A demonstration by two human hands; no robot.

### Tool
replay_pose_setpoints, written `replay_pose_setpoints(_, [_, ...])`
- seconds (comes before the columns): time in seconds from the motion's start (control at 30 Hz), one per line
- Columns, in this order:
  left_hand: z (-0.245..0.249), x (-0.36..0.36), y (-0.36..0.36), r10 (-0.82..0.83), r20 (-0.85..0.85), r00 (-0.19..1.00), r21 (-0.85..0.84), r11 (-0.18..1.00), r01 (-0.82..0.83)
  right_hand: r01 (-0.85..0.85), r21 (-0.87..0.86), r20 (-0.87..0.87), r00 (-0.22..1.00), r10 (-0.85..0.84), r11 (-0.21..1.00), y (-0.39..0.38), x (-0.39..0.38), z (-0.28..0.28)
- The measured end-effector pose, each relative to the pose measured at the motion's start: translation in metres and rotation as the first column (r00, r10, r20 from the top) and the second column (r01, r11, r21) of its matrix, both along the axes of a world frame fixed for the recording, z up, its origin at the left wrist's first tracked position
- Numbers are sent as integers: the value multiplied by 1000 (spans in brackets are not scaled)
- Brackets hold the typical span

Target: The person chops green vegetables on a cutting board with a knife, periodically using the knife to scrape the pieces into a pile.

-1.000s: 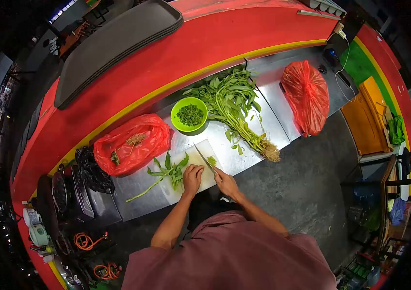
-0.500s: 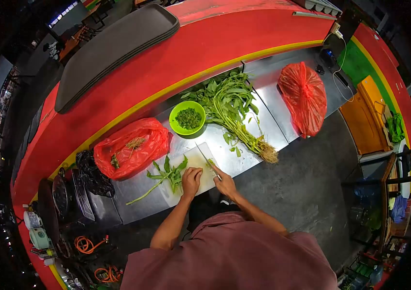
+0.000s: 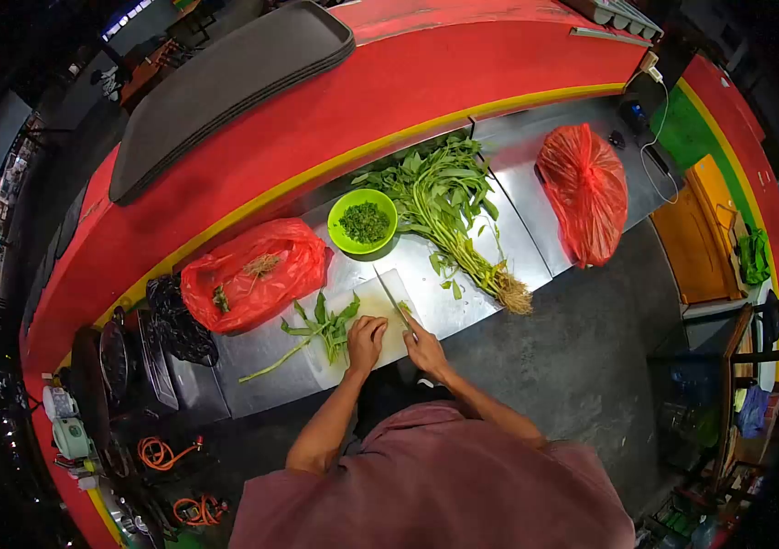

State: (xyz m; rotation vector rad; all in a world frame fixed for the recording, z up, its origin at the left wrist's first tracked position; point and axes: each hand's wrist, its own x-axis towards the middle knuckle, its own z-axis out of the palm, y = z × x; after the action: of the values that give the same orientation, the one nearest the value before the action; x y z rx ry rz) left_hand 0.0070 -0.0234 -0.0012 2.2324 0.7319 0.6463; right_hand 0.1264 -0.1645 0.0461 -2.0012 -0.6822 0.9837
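My right hand [image 3: 423, 348] is closed around the handle of a knife [image 3: 389, 291], its blade pointing away over a white cutting board [image 3: 373, 300]. Small bits of cut greens [image 3: 404, 307] lie close beside the blade. On the board, my left hand [image 3: 366, 342] has its fingers curled down; whatever they may hold is hidden. Just left of it, a leafy green stem [image 3: 321, 328] lies across the board's edge and onto the steel table. Beyond the board stands a lime-green bowl [image 3: 335, 240] containing chopped greens [image 3: 364, 222].
A big bunch of rooted greens [image 3: 444, 206] rests right of the bowl. An open red plastic bag [image 3: 302, 274] and a black bag [image 3: 174, 325] are at left. A tied red bag [image 3: 584, 197] sits far right. A red wall [image 3: 463, 69] runs behind the steel table [image 3: 261, 393].
The whole view has shifted slightly, with the counter things now a little lower and to the right. Both hands keep nearly the same pose, and the knife stays in my right hand.
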Motion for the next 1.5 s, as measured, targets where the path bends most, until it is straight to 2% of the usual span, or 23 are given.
replay_pose_setpoints(0.03, [0, 0, 0, 9, -25, 1000, -9, 1000, -9, -2, 1, 1, 1000, 2, 1000, 2, -1, -14])
replay_pose_setpoints(0.07, [4, 1, 0, 5, -20, 1000, -10, 1000, -5, 27, 129, 29, 999, -31, 991, 5, -3, -44])
replay_pose_setpoints(0.1, [2, 0, 0, 5, -19, 1000, -8, 1000, -5, 54, 255, 51, 996, -69, 965, 7, -5, -48])
replay_pose_setpoints(0.23, [-2, 1, 0, -6, 43, 999, 0, 1000, 6, 27, 267, -16, 1000, -24, 963, 2, -4, -43])
replay_pose_setpoints(0.3, [-3, 0, 2, -21, 20, 1000, 17, 1000, 21, 25, 147, -50, 999, -18, 989, 1, -5, -36])
replay_pose_setpoints(0.47, [-5, 1, 0, -5, 64, 998, -24, 1000, 7, 54, 96, 3, 998, -55, 994, 3, -7, -45])
replay_pose_setpoints(0.7, [-5, 0, 0, -4, 39, 999, 27, 1000, 3, 73, 203, -40, 997, -66, 976, -4, -5, -45])
replay_pose_setpoints(0.77, [-4, 0, -2, 8, 46, 999, -1, 1000, -8, 42, 20, -306, 951, -34, 999, -5, -1, -21])
replay_pose_setpoints(0.8, [-2, -1, -3, 14, 47, 999, -3, 1000, -14, 36, 18, -305, 952, -29, 999, -6, -3, -27])
replay_pose_setpoints(0.87, [3, 0, -3, 8, 55, 998, 37, 999, -10, 46, 161, -140, 990, -23, 986, -7, -7, -37])
replay_pose_setpoints(0.9, [1, -1, -3, 14, 57, 998, 36, 999, -16, 40, 160, -138, 990, -17, 986, -7, -8, -40])
replay_pose_setpoints(0.97, [-2, -1, -2, 6, 50, 999, 23, 1000, -7, 2, 181, 52, 999, -12, 983, -7, -10, -44])
replay_pose_setpoints(1.0, [-1, -1, -2, 6, 50, 999, 24, 1000, -7, 3, 183, 52, 999, -13, 983, -6, -10, -39])
replay_pose_setpoints(1.07, [1, -1, -2, 0, 21, 1000, 15, 1000, 0, 10, -10, 46, 999, -9, 1000, -4, -9, -28])
replay_pose_setpoints(1.1, [0, -1, -1, -5, 21, 1000, 17, 1000, 5, 15, -8, 46, 999, -14, 1000, -2, -7, -20])
replay_pose_setpoints(1.17, [-5, -1, 0, -8, 40, 999, 14, 1000, 7, -35, -115, 29, 999, 38, 993, 0, -4, -6])
replay_pose_setpoints(1.3, [1, -1, -1, -15, 15, 1000, 2, 1000, 14, -13, -134, 78, 997, 24, 991, -1, -10, -14])
replay_pose_setpoints(1.37, [-3, -1, 0, -17, 41, 999, -20, 1000, 18, -40, -6, 206, 978, 40, 999, -5, -14, -26])
replay_pose_setpoints(1.5, [3, 1, 1, -40, 36, 999, 42, 998, 39, -72, 57, 332, 942, 49, 996, -7, -17, -31])
